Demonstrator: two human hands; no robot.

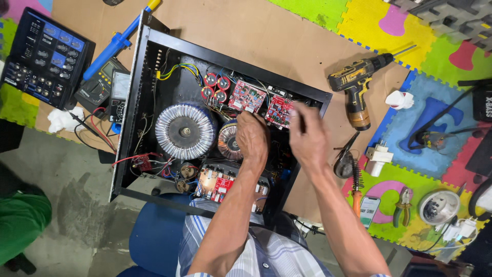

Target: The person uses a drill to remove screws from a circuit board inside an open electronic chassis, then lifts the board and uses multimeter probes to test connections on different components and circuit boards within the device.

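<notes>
Amplifier chassis [134, 107], black and open on top, lies on brown cardboard [266, 36] over the foam floor mats. Going from the left: a multimeter [97, 84] (with a blue solder sucker [117, 43] above it), then the big toroidal transformer [185, 131]. The left hand [251, 137] rests fisted, fingers together, on the smaller coil. The right hand [306, 138] is blurred beside the red board [279, 110]; its fingers I cannot tell. Steady wrists on the frame edge would help precision.

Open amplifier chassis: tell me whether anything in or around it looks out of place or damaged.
Nothing looks damaged. The black chassis lies open without a cover, both hands over its red circuit boards. Tools lie scattered around the cordless drill.
</notes>
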